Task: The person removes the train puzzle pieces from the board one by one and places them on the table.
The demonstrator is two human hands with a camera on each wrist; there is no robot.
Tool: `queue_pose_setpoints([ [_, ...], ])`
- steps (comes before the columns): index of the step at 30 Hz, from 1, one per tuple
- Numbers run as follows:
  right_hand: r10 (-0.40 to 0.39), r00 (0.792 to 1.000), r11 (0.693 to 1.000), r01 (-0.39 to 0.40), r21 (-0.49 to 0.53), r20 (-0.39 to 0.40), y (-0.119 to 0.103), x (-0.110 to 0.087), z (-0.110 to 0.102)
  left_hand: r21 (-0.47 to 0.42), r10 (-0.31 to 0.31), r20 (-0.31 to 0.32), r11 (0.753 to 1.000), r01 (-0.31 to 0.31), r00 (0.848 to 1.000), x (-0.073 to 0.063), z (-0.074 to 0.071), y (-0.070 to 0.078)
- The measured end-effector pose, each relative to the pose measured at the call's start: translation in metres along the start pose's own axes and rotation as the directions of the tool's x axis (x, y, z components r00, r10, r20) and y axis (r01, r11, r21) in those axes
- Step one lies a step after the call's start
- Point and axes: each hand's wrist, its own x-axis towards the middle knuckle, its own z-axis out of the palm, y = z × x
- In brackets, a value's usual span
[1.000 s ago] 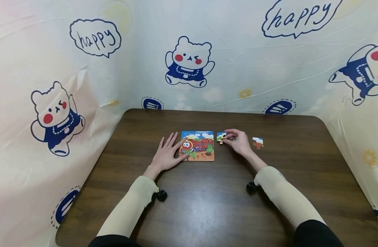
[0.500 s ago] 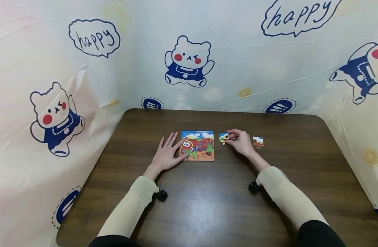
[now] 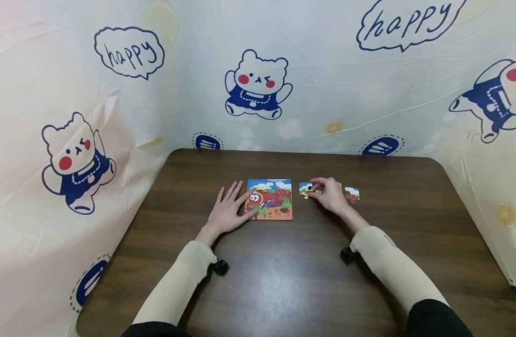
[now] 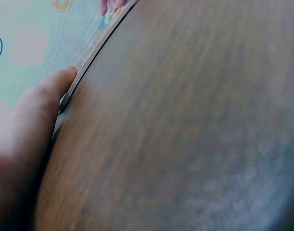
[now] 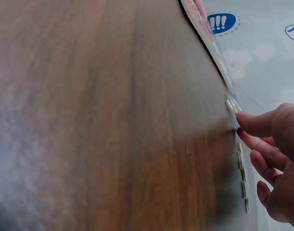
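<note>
A square jigsaw puzzle (image 3: 275,196) with a red train picture lies on the table. My left hand (image 3: 228,213) rests on its left edge, fingers spread. In the left wrist view the left thumb (image 4: 60,84) lies along the puzzle's edge. To the right of the puzzle, my right hand (image 3: 330,194) pinches a small puzzle piece (image 3: 304,188) with sky and green on it between thumb and fingertips. In the right wrist view this puzzle piece (image 5: 231,104) shows at the thumb tip, low over the table. The fingers partly cover it.
A loose puzzle piece (image 3: 352,194) lies to the right of the right hand. Thin edges of puzzle pieces (image 5: 242,173) show beneath that hand in the right wrist view. The brown wooden table (image 3: 262,271) meets a printed cloth backdrop (image 3: 313,84) behind and at both sides.
My right hand has moved slightly right with the puzzle piece, away from the puzzle, and has then stayed nearly in place. The left hand has not moved.
</note>
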Motion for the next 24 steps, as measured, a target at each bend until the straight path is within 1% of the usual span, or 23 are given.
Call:
queue_pose_setpoints([
  [3,-0.003,1.000,1.000,0.003,-0.014,0.008,0.0008,-0.0006,0.0006,0.005,0.002,-0.002,1.000,-0.002,1.000,0.0002,0.0017,-0.0004],
  [8,-0.012,1.000,0.999,0.012,-0.034,0.019,0.0014,-0.0023,0.0007,0.004,0.004,0.001,1.000,-0.004,1.000,0.0001,0.0006,0.0002],
  [17,-0.031,0.999,0.996,0.032,-0.086,0.010,0.0022,-0.0032,-0.0018,0.006,0.001,-0.001,1.000,-0.001,1.000,0.0003,-0.0002,0.0012],
  [21,-0.030,1.000,0.998,0.030,-0.058,-0.002,-0.0006,-0.0030,0.0004,0.012,0.003,-0.006,1.000,-0.003,1.000,0.0010,0.0024,-0.0006],
  [24,-0.046,0.999,0.999,0.046,-0.021,-0.002,-0.0046,-0.0035,0.0052,0.014,0.005,-0.009,1.000,-0.005,1.000,0.0012,0.0033,-0.0014],
])
